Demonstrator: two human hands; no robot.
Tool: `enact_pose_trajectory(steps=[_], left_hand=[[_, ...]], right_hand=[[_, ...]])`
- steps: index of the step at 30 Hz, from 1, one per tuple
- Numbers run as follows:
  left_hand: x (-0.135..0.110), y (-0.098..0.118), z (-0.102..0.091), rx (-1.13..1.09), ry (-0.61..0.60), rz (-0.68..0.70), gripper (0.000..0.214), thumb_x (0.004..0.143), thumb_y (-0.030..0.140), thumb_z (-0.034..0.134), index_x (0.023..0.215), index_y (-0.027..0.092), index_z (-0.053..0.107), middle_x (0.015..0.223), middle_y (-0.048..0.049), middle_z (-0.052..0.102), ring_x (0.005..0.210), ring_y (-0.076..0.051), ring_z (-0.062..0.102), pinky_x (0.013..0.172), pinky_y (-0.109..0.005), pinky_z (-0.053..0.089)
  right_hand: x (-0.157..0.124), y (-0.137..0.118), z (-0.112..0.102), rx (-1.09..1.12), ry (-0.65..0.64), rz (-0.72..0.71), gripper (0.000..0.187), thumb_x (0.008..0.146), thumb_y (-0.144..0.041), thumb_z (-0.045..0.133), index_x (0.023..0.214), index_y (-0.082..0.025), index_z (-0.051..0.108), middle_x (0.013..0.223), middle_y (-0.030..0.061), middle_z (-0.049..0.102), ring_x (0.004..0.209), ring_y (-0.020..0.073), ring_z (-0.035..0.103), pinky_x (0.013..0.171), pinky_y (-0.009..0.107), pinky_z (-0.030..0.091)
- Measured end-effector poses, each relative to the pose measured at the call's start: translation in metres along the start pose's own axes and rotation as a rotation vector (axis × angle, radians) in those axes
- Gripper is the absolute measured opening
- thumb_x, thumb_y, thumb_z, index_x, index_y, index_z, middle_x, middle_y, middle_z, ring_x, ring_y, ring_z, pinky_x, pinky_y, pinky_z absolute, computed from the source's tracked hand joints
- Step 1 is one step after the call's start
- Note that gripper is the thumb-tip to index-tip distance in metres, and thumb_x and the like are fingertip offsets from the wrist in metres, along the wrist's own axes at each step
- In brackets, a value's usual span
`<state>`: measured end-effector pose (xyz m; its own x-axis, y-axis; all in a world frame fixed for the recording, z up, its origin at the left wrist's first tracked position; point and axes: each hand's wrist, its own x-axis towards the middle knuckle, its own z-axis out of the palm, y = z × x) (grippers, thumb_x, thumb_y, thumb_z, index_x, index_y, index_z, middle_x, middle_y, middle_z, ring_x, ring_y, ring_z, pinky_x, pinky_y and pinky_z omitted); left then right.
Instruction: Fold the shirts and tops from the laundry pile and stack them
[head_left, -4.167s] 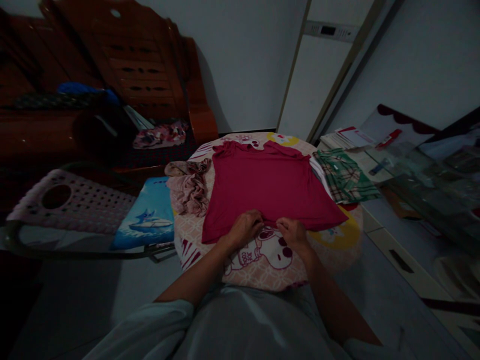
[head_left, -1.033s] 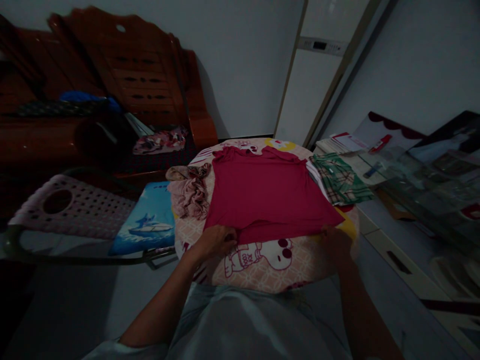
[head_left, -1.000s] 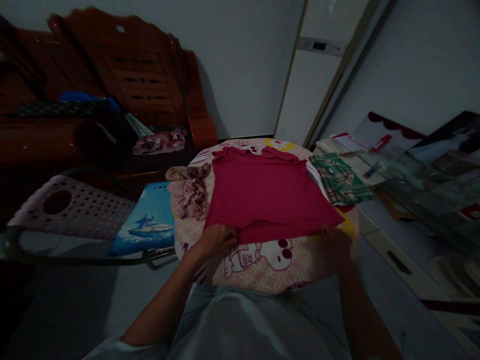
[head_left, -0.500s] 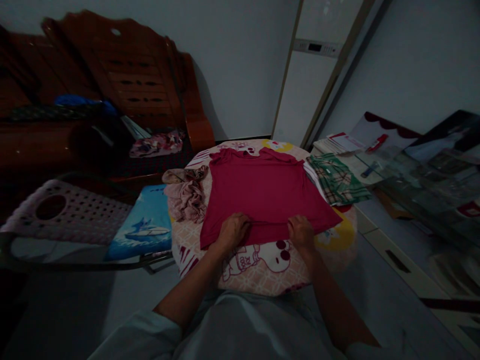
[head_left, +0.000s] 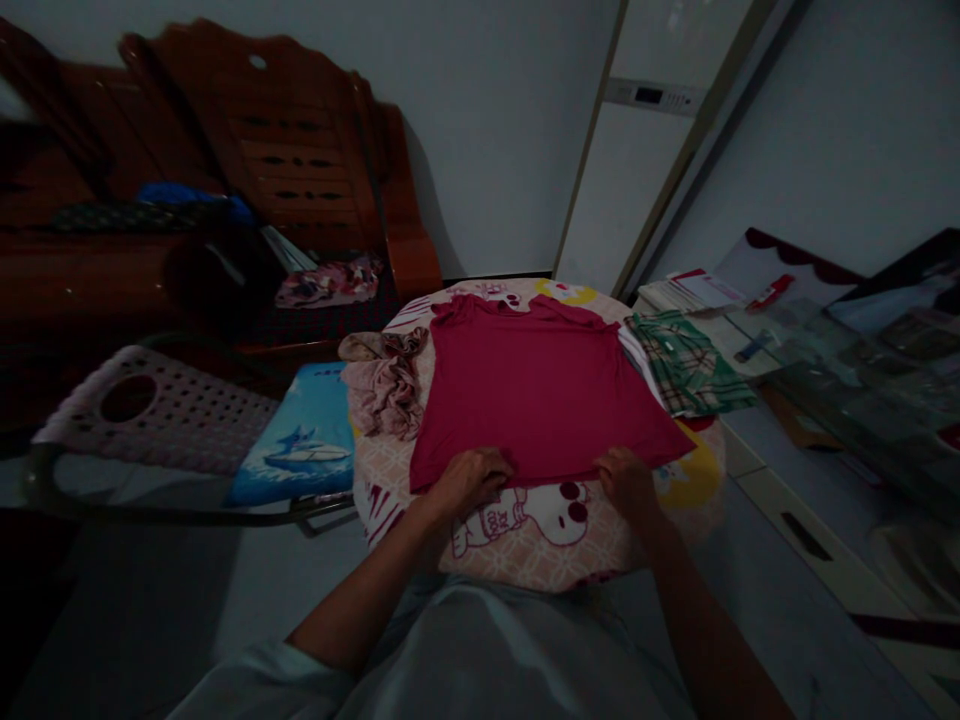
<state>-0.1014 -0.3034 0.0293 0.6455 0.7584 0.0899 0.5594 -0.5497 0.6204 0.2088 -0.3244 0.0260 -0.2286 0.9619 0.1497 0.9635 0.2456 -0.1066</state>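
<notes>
A dark pink T-shirt (head_left: 536,390) lies spread on a round table with a patterned cloth (head_left: 517,550), its neck end away from me and its hem towards me. My left hand (head_left: 474,478) is closed on the hem, left of its middle. Further right along the same edge, my right hand (head_left: 622,477) pinches the hem. The fabric between both hands looks flat. Crumpled pinkish clothes (head_left: 384,390) lie left of the shirt. To its right is a folded green plaid garment (head_left: 686,360) with something white beneath it.
A woven chair (head_left: 165,405) with a blue picture cushion (head_left: 304,440) stands at the left of the table. Behind it is a carved wooden sofa (head_left: 300,170) with cloths on it. A low cabinet (head_left: 780,520) with a glass top and papers (head_left: 694,290) runs along the right.
Both hands have drawn slightly towards me and to the hem's edge, and the crease across the shirt's lower part has smoothed out. The view has shifted a little left.
</notes>
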Motion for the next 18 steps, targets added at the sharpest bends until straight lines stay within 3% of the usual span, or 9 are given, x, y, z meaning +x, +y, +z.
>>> enact_pose_trajectory(steps=[8, 12, 18], left_hand=[[-0.004, 0.009, -0.009, -0.063, -0.058, 0.000, 0.021, 0.092, 0.023, 0.053, 0.103, 0.022, 0.071, 0.101, -0.0024, 0.072, 0.092, -0.015, 0.066, 0.080, -0.023, 0.045], [-0.007, -0.003, -0.022, 0.059, 0.103, -0.247, 0.017, 0.090, 0.022, 0.055, 0.096, 0.019, 0.071, 0.100, -0.0049, 0.072, 0.090, -0.017, 0.066, 0.078, -0.024, 0.044], [-0.024, -0.025, -0.045, 0.290, -0.118, -0.499, 0.017, 0.083, 0.036, 0.065, 0.082, 0.021, 0.074, 0.080, -0.0052, 0.073, 0.074, -0.019, 0.066, 0.062, -0.025, 0.039]], right_hand=[[0.000, 0.001, -0.005, 0.022, -0.052, -0.047, 0.026, 0.082, -0.008, 0.049, 0.090, -0.017, 0.072, 0.090, 0.0090, 0.068, 0.088, 0.0210, 0.059, 0.079, 0.029, 0.041], [0.006, -0.007, -0.004, 0.102, 0.043, -0.075, 0.021, 0.090, -0.017, 0.049, 0.091, -0.019, 0.070, 0.092, 0.0083, 0.070, 0.087, 0.0200, 0.061, 0.079, 0.029, 0.041], [0.010, -0.012, 0.009, 0.099, 0.015, -0.075, 0.021, 0.090, -0.025, 0.050, 0.075, -0.019, 0.064, 0.080, 0.0057, 0.066, 0.077, 0.0176, 0.058, 0.071, 0.027, 0.037]])
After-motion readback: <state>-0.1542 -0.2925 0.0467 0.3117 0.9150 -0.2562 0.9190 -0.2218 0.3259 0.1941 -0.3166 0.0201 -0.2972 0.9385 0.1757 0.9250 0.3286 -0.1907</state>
